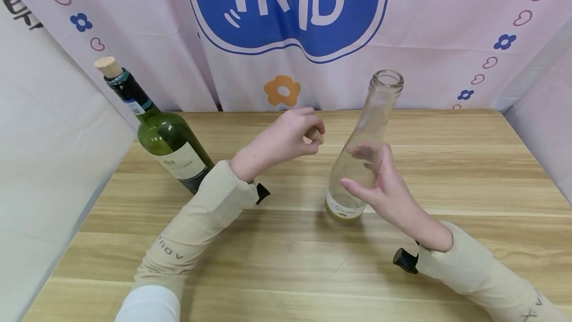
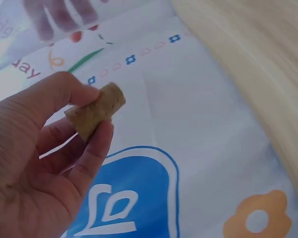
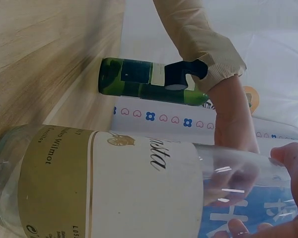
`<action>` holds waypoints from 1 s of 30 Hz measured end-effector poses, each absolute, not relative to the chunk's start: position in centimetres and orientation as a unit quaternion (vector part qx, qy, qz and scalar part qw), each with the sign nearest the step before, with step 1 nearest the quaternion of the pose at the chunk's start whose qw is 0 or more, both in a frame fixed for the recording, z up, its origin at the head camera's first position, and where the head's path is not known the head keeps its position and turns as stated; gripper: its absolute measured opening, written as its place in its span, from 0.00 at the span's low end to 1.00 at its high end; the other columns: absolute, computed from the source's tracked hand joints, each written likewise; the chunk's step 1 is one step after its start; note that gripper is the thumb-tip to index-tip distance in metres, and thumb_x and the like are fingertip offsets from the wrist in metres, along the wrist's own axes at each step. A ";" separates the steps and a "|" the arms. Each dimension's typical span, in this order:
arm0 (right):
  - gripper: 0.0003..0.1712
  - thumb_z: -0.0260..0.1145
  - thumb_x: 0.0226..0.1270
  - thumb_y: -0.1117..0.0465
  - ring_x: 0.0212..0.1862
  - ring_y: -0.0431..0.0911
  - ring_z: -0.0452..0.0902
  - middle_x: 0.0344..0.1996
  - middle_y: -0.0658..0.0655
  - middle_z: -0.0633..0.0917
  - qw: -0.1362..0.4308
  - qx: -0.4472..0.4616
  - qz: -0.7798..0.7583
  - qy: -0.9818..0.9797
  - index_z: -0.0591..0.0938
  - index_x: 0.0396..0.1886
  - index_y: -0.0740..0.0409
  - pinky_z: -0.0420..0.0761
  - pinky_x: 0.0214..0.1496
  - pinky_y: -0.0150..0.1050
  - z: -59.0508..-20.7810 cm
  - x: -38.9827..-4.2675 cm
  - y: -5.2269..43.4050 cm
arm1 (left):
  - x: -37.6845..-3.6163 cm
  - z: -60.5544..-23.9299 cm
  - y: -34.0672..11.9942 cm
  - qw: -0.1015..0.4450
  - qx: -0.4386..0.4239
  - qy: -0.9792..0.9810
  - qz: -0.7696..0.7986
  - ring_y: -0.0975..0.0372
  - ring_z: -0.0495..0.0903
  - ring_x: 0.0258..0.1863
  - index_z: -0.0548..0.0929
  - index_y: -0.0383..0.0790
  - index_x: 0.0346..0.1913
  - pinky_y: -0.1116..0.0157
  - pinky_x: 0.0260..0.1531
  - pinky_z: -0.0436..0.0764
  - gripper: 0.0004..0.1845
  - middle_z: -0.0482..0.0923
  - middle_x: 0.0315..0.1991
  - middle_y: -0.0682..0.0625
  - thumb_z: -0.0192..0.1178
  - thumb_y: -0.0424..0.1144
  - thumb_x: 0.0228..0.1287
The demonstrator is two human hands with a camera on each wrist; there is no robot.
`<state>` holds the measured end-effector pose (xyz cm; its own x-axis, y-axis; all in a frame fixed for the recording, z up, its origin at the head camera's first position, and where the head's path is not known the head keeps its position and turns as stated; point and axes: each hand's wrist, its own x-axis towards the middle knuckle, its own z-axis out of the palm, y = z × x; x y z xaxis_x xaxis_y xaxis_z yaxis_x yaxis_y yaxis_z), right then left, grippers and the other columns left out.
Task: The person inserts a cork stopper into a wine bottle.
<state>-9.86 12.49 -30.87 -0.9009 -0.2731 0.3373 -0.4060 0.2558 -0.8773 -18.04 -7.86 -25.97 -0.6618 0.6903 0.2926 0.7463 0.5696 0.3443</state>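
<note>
My left hand (image 1: 290,133) is raised over the middle of the table, to the left of a clear glass bottle (image 1: 357,128). It pinches a cork (image 2: 97,111) between thumb and fingertips; in the head view the fingers mostly hide it. The clear bottle stands upright with its mouth uncorked and a pale label low on its body. Around that bottle's body curves my right hand (image 1: 389,188), thumb on the near side and fingers showing through the glass from behind. In the right wrist view its label (image 3: 144,183) is white and gold.
At the left of the wooden table (image 1: 286,272) stands a green wine bottle (image 1: 170,138), a cork (image 1: 108,67) sticking up from its neck. Behind the table hangs a printed cloth (image 1: 429,29) with a blue emblem. Black wrist mounts (image 1: 405,261) jut from both sleeves.
</note>
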 end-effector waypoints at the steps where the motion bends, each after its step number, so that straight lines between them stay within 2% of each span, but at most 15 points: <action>1: 0.36 0.66 0.49 0.76 0.58 0.50 0.65 0.53 0.61 0.71 0.059 0.215 0.571 -0.790 0.57 0.55 0.69 0.63 0.61 0.48 -30.9 -9.9 12.5 | -18.0 -25.8 -7.8 0.070 -0.406 -0.883 -0.227 0.64 0.74 0.30 0.81 0.35 0.32 0.73 0.33 0.74 0.05 0.74 0.30 0.50 0.58 0.26 0.51; 8: 0.36 0.66 0.49 0.75 0.58 0.51 0.65 0.53 0.62 0.71 0.061 0.221 0.567 -0.791 0.57 0.55 0.69 0.63 0.60 0.50 -30.9 -9.9 12.5 | -17.5 -24.4 -7.1 0.110 -0.384 -0.881 -0.254 0.64 0.74 0.31 0.78 0.34 0.40 0.74 0.35 0.73 0.11 0.77 0.32 0.50 0.64 0.33 0.54; 14: 0.35 0.66 0.50 0.75 0.58 0.52 0.64 0.54 0.62 0.70 0.058 0.223 0.567 -0.791 0.57 0.54 0.70 0.63 0.61 0.51 -31.0 -9.9 12.6 | -17.0 -22.9 -6.8 0.164 -0.384 -0.859 -0.297 0.63 0.75 0.30 0.78 0.33 0.36 0.72 0.35 0.74 0.10 0.78 0.30 0.48 0.66 0.34 0.53; 20: 0.35 0.66 0.49 0.76 0.57 0.54 0.64 0.53 0.63 0.70 0.065 0.229 0.566 -0.790 0.57 0.54 0.70 0.62 0.60 0.53 -31.0 -10.0 12.6 | -16.8 -21.6 -6.4 0.212 -0.410 -0.825 -0.325 0.63 0.75 0.32 0.81 0.32 0.39 0.75 0.37 0.74 0.10 0.79 0.32 0.47 0.65 0.33 0.53; 26: 0.35 0.66 0.49 0.75 0.57 0.54 0.65 0.52 0.63 0.71 0.072 0.231 0.564 -0.790 0.57 0.54 0.70 0.63 0.59 0.53 -31.0 -10.0 12.6 | -16.6 -20.3 -5.8 0.241 -0.424 -0.799 -0.351 0.64 0.78 0.37 0.80 0.30 0.45 0.77 0.42 0.73 0.12 0.79 0.38 0.46 0.60 0.33 0.59; 30: 0.34 0.66 0.49 0.76 0.56 0.53 0.65 0.51 0.63 0.71 0.079 0.235 0.561 -0.790 0.58 0.53 0.71 0.63 0.58 0.52 -30.9 -10.0 12.5 | -16.3 -19.7 -5.3 0.258 -0.431 -0.772 -0.390 0.65 0.79 0.37 0.79 0.29 0.48 0.77 0.43 0.74 0.14 0.77 0.39 0.45 0.57 0.33 0.61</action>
